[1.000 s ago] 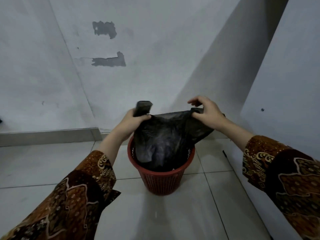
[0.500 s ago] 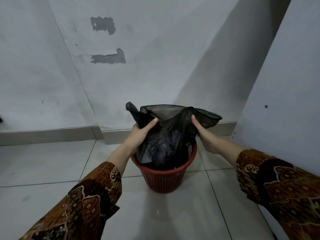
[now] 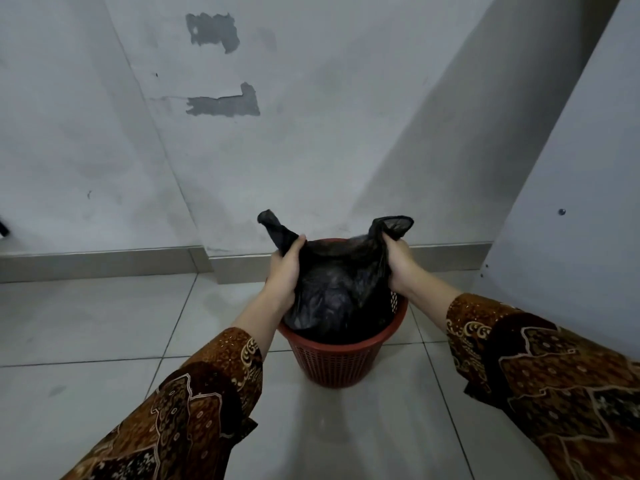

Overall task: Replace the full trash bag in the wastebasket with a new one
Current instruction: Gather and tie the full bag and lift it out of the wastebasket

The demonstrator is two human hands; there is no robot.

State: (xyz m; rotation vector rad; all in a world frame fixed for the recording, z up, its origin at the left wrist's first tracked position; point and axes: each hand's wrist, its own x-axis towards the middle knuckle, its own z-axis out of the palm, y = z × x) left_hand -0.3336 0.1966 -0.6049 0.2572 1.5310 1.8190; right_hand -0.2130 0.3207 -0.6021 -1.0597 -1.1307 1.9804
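Note:
A red mesh wastebasket (image 3: 341, 362) stands on the tiled floor near the wall corner. A black trash bag (image 3: 337, 289) sits inside it, bulging above the rim. Its two handle loops stick up at the left and the right. My left hand (image 3: 285, 268) grips the bag's left side just below the left loop. My right hand (image 3: 398, 268) grips the right side below the right loop. Both hands are over the basket's mouth. The bag's contents are hidden.
Grey walls meet in a corner just behind the basket, with a baseboard (image 3: 104, 265) along the floor. A pale panel (image 3: 571, 202) stands close on the right. Light floor tiles (image 3: 86, 323) stretch to the left and toward me.
My hands have moved down and apart along the bag's sides. The bag has sunk deeper into the basket, and its handle loops now stick up separately.

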